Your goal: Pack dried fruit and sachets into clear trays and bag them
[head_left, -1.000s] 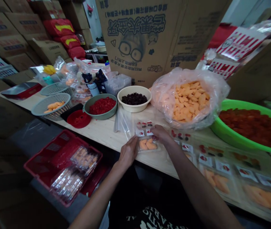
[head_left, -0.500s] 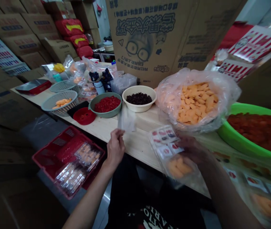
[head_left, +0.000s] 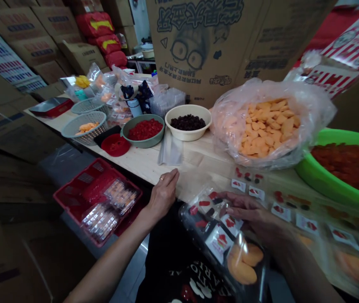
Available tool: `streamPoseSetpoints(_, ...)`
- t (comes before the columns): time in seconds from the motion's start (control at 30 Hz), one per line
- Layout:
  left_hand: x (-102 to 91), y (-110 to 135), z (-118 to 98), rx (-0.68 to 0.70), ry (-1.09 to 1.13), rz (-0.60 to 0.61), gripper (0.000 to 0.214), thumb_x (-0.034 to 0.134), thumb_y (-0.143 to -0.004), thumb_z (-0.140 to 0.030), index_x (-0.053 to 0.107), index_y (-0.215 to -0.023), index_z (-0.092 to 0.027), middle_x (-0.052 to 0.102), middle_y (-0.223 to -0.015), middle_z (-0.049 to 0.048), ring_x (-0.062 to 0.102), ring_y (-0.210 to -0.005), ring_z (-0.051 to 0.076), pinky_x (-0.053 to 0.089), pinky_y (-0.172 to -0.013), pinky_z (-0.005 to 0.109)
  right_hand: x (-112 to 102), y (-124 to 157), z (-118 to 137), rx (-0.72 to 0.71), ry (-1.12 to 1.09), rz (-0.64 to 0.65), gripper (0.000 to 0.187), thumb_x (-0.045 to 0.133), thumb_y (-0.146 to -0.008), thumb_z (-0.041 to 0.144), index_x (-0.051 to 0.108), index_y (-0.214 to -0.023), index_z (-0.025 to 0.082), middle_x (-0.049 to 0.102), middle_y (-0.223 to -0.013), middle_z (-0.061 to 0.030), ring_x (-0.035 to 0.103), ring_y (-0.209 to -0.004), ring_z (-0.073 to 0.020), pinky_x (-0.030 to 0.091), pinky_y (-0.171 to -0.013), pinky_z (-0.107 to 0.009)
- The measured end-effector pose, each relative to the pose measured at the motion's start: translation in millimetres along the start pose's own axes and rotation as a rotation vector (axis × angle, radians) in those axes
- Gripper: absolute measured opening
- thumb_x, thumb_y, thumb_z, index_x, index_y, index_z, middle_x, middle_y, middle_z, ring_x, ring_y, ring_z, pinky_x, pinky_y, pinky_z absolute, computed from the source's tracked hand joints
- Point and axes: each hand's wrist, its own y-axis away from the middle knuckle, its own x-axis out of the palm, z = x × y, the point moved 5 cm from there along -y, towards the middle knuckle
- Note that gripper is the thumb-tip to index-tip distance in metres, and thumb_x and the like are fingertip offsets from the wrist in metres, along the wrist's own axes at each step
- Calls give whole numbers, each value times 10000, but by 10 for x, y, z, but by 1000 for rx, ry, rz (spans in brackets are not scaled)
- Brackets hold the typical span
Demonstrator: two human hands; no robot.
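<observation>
My right hand [head_left: 250,212] is closed on the upper right edge of a clear plastic tray [head_left: 211,221], tilted over my lap at the table edge. Orange fruit slices, white sachets with red prints, and small red and dark pieces show through it. My left hand [head_left: 163,191] is at the table's front edge, fingers pressed together, a ring on one. A clear plastic bag [head_left: 195,181] lies just right of its fingertips; whether they grip its edge I cannot make out. More filled clear packs [head_left: 307,223] lie in a row to the right.
Behind stand a green bowl [head_left: 135,142] of red pieces, a cream bowl [head_left: 182,134] of dark fruit, a bag [head_left: 226,143] of orange slices and a bright green basin [head_left: 306,166]. Flat clear bags [head_left: 170,153] lie between. Below left is a red crate [head_left: 72,206] of packs.
The tray in my right hand has come down and toward me, uncovering packs on the table. My left hand has shifted slightly right. The view has tilted down a little.
</observation>
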Motion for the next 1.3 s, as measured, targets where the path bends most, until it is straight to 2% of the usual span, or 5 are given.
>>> streamPoseSetpoints(0.23, 121, -462, -326, 76, 78, 86, 592, 428, -898, -12, 468, -1460, -192, 568, -1406, 151, 545, -1274, 271, 571, -990, 442, 408, 26, 89, -15, 39, 220, 747, 829, -732, 343, 562, -1419, 223, 716, -818, -16, 633, -665, -131, 482, -622, -216)
streamPoseSetpoints(0.47, -86, -498, -344, 204, 468, 100, 600, 428, -934, -29, 453, -1476, -284, 590, -1399, 133, 548, -1322, 231, 521, -1064, 494, -54, 1, -129, -1, 36, -79, 797, 791, -745, 314, 492, -1484, 308, 720, -832, 10, 575, -560, -109, 426, -498, -204)
streamPoseSetpoints(0.73, -81, -276, -465, 372, 368, 344, 916, 387, -759, 112, 213, -1593, -226, 385, -1581, 160, 255, -1519, 261, 408, -1176, 543, -248, -44, -186, -41, 94, -375, 641, 720, -736, 265, 570, -1358, 304, 682, -829, 5, 600, -596, -130, 424, -463, -197)
streamPoseSetpoints(1.13, 134, 39, -151, 201, 397, 182, 937, 353, -746, 130, 209, -1598, -234, 337, -1609, 147, 264, -1516, 260, 363, -1193, 559, -170, -410, -226, 37, 1, -351, 849, 673, -750, 172, 382, -1539, 286, 666, -769, 14, 559, -563, -110, 386, -464, -179)
streamPoseSetpoints(1.3, 157, 64, 0, 77, 418, 171, 922, 364, -769, 119, 223, -1596, -265, 335, -1614, 122, 314, -1499, 248, 373, -1194, 528, -202, -454, -237, 23, -85, -270, 833, 705, -753, 180, 416, -1530, 266, 728, -951, -24, 627, -681, -128, 479, -575, -214)
